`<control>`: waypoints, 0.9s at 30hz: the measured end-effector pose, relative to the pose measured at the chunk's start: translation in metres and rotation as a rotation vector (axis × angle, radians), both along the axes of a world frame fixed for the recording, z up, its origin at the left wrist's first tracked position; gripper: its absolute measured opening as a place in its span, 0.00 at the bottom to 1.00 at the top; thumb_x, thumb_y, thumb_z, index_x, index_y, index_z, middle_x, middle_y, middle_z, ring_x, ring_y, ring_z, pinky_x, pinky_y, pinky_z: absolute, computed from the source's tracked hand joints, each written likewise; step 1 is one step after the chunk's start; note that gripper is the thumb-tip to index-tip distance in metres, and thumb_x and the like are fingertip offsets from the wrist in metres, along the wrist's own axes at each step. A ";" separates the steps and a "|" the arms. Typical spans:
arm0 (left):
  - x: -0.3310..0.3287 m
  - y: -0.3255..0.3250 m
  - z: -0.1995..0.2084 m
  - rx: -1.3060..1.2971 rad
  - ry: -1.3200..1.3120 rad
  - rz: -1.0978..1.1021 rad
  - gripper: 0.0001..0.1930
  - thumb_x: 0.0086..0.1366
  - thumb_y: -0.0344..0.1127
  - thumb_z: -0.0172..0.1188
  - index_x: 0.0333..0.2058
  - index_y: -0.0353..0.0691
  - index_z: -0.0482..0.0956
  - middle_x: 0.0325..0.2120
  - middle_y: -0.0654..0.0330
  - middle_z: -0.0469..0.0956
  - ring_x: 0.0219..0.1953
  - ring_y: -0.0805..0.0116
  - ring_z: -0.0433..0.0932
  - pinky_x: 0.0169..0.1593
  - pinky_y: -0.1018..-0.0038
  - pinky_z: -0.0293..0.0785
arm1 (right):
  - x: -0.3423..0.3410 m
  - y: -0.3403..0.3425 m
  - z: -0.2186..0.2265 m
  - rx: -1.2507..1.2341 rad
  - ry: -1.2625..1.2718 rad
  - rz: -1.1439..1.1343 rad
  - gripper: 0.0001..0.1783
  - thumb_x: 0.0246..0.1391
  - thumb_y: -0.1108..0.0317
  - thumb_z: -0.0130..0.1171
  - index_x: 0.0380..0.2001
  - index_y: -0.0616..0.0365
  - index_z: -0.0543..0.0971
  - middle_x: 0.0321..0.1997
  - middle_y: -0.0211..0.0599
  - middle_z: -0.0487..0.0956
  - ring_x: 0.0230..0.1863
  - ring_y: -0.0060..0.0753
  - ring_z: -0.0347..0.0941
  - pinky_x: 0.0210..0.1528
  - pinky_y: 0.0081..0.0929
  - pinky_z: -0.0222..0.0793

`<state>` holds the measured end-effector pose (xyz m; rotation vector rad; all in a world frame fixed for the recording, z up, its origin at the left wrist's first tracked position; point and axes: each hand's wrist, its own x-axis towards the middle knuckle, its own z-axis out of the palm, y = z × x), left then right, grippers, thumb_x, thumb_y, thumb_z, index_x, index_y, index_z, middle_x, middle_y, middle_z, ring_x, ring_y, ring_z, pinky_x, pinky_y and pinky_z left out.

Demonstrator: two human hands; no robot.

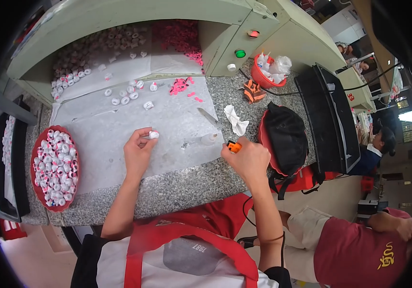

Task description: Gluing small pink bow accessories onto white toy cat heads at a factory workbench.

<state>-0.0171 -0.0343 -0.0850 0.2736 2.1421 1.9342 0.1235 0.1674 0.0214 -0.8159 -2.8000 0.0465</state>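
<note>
Between the thumb and fingers of my left hand (139, 150) is a small white rounded piece (153, 135), pinched over the white paper sheet (105, 163). My right hand (250, 161), near the sheet's right edge, is closed round a small orange-and-black tool (235, 146) whose exact kind I cannot make out. Just left of that hand stands a small whitish bottle (209, 139). Farther back on the sheet lie loose white pieces (125, 100), some with pink parts, and a little heap of flat pink bits (179, 85).
Left, a red basket (36, 185) holds many white-and-pink pieces. A metal blade (207, 115), crumpled tissue (235, 120), striped orange cloth (253, 91), red bowl of bottles (268, 82) and black bag (285, 139) lie right. A green machine (167, 10) spans the back; a person (354, 245) is nearby.
</note>
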 end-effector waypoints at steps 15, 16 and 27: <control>0.001 0.000 0.004 -0.014 0.002 0.008 0.13 0.49 0.24 0.58 0.37 0.34 0.73 0.30 0.59 0.76 0.25 0.80 0.73 0.29 0.84 0.68 | -0.017 0.002 0.008 0.050 -0.091 0.057 0.16 0.33 0.54 0.58 0.15 0.58 0.75 0.11 0.40 0.73 0.14 0.39 0.71 0.18 0.32 0.66; 0.000 0.000 0.004 -0.012 0.003 0.006 0.13 0.49 0.24 0.58 0.37 0.34 0.73 0.30 0.59 0.76 0.25 0.80 0.73 0.29 0.84 0.68 | -0.017 0.003 0.008 0.053 -0.089 0.055 0.16 0.33 0.54 0.58 0.15 0.58 0.75 0.11 0.40 0.73 0.14 0.39 0.71 0.18 0.32 0.66; 0.004 0.003 0.004 -0.027 0.012 -0.002 0.13 0.49 0.24 0.59 0.37 0.33 0.73 0.31 0.58 0.76 0.24 0.80 0.73 0.29 0.84 0.67 | -0.013 0.005 0.006 0.050 -0.026 0.092 0.18 0.33 0.52 0.56 0.14 0.57 0.74 0.09 0.42 0.72 0.13 0.41 0.71 0.15 0.33 0.66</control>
